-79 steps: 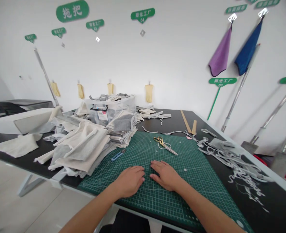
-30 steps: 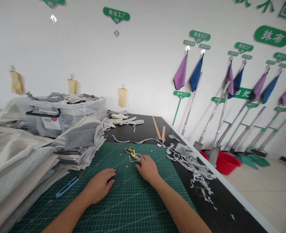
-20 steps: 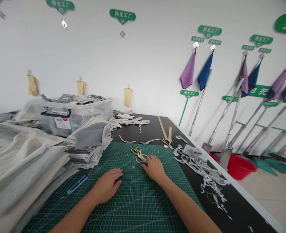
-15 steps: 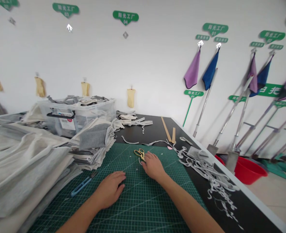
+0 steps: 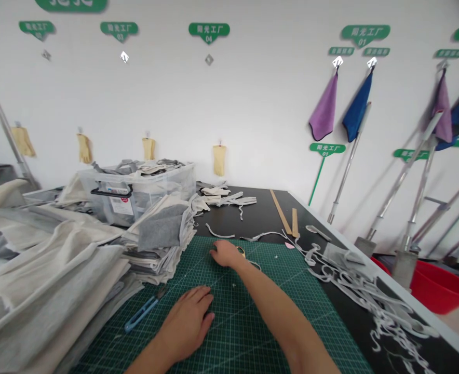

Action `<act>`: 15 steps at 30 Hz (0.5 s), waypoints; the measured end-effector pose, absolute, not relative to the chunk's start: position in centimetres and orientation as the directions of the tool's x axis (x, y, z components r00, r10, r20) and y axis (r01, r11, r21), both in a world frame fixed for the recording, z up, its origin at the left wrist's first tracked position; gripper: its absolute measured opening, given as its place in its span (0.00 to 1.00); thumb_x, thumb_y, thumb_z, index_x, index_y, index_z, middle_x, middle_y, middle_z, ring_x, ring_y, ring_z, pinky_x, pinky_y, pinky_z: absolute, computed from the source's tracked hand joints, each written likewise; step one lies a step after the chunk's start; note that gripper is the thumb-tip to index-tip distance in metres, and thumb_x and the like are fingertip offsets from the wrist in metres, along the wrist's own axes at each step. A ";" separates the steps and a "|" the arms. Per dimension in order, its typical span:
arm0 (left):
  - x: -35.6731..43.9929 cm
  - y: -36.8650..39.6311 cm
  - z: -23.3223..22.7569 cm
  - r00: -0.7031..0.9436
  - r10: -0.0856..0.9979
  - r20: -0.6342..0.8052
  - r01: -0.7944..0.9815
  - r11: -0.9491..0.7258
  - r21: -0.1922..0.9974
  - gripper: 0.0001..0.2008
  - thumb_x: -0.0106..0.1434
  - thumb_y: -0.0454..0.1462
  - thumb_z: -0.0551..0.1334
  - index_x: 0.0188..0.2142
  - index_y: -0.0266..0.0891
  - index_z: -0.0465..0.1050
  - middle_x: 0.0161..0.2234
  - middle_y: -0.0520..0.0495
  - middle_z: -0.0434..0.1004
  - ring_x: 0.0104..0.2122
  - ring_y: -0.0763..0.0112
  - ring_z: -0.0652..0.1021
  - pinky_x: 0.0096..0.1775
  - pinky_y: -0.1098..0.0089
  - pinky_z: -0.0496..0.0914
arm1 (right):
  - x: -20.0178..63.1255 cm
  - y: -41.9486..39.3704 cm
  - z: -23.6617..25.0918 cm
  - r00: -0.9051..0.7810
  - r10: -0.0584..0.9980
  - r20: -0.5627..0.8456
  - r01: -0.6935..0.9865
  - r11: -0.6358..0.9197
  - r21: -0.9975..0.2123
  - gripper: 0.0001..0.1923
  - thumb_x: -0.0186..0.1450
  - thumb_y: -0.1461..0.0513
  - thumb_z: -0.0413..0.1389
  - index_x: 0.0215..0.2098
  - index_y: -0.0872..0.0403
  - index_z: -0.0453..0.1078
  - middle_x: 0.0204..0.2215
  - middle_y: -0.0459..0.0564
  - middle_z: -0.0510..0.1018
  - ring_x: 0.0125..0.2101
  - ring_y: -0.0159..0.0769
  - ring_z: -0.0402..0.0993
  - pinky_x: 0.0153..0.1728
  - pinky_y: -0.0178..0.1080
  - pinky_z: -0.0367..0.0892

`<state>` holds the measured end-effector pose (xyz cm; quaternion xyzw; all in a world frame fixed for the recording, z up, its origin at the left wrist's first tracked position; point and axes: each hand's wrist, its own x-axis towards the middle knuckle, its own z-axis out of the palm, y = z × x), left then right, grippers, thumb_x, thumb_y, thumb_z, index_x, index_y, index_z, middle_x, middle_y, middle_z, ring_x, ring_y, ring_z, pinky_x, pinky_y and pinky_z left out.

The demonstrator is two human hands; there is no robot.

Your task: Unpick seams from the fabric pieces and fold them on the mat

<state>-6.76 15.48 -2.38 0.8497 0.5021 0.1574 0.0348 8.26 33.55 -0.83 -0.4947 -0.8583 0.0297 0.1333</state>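
Observation:
My left hand [image 5: 192, 318] lies palm down on the green cutting mat [image 5: 260, 332], fingers stretched out and thumb apart, holding nothing. To its left rests a blue-handled thread snipper [image 5: 146, 310]. Farther up the mat, my right hand [image 5: 226, 253] reaches left with bent fingers spread on the surface; nothing shows in them, though the underside is hidden. Just behind its wrist, gold-handled scissors [image 5: 241, 251] are mostly covered by the arm. A thin grey strip [image 5: 256, 265] lies beside the forearm, with a small scrap [image 5: 234, 284] on the mat.
Stacked grey and cream fabric pieces [image 5: 163, 228] border the mat's left side, with a clear plastic bin [image 5: 147, 189] of cloth behind. Tangled grey strips [image 5: 354, 288] run along the right table edge. Two wooden strips [image 5: 280, 210] lie at the back. A red basin [image 5: 442, 288] stands on the floor.
My right hand has moved left past the scissors, and its forearm now covers most of them. My left hand stays on the mat. The view has turned slightly left.

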 end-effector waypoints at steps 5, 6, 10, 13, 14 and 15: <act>-6.8 15.6 -2.3 0.446 0.867 0.221 0.837 -0.492 0.241 0.19 0.64 0.40 0.54 0.53 0.46 0.67 0.57 0.47 0.67 0.56 0.62 0.67 0.58 0.58 0.62 | 4.8 36.2 -2.1 -0.491 0.854 0.171 0.833 0.518 -0.193 0.14 0.66 0.58 0.50 0.39 0.58 0.73 0.40 0.57 0.78 0.42 0.40 0.74 0.43 0.39 0.65; -6.9 15.6 -2.3 0.447 0.867 0.220 0.836 -0.492 0.242 0.19 0.64 0.40 0.54 0.54 0.46 0.67 0.57 0.47 0.67 0.57 0.62 0.67 0.58 0.58 0.61 | 4.2 36.6 -2.3 -0.498 0.848 0.180 0.828 0.526 -0.191 0.13 0.67 0.58 0.50 0.39 0.59 0.73 0.41 0.56 0.77 0.43 0.40 0.73 0.44 0.40 0.65; -6.9 15.8 -2.4 0.449 0.869 0.207 0.838 -0.490 0.241 0.19 0.64 0.40 0.53 0.54 0.46 0.66 0.58 0.48 0.66 0.57 0.61 0.66 0.59 0.58 0.60 | 2.3 38.1 -3.0 -0.538 0.814 0.222 0.797 0.576 -0.183 0.13 0.68 0.57 0.52 0.42 0.58 0.70 0.44 0.52 0.74 0.45 0.38 0.71 0.48 0.47 0.65; -6.8 15.8 -2.2 0.450 0.874 0.183 0.843 -0.483 0.237 0.20 0.64 0.41 0.53 0.55 0.45 0.65 0.58 0.47 0.65 0.57 0.60 0.65 0.60 0.56 0.60 | 1.5 38.9 -3.4 -0.563 0.792 0.237 0.775 0.605 -0.181 0.12 0.68 0.58 0.52 0.43 0.58 0.69 0.44 0.52 0.74 0.46 0.39 0.70 0.48 0.48 0.64; -6.8 15.8 -2.1 0.450 0.876 0.175 0.844 -0.481 0.236 0.20 0.64 0.41 0.53 0.55 0.44 0.65 0.58 0.47 0.65 0.58 0.60 0.65 0.60 0.56 0.60 | 1.3 39.1 -3.5 -0.569 0.786 0.241 0.769 0.612 -0.182 0.12 0.68 0.59 0.51 0.42 0.59 0.69 0.44 0.53 0.74 0.46 0.39 0.70 0.49 0.46 0.64; -6.7 15.7 -1.9 0.452 0.876 0.169 0.845 -0.481 0.235 0.20 0.64 0.40 0.53 0.55 0.44 0.65 0.58 0.47 0.65 0.58 0.59 0.65 0.59 0.56 0.60 | 1.2 39.2 -3.6 -0.575 0.782 0.243 0.765 0.618 -0.182 0.11 0.68 0.61 0.49 0.42 0.60 0.70 0.44 0.54 0.74 0.46 0.39 0.69 0.49 0.45 0.63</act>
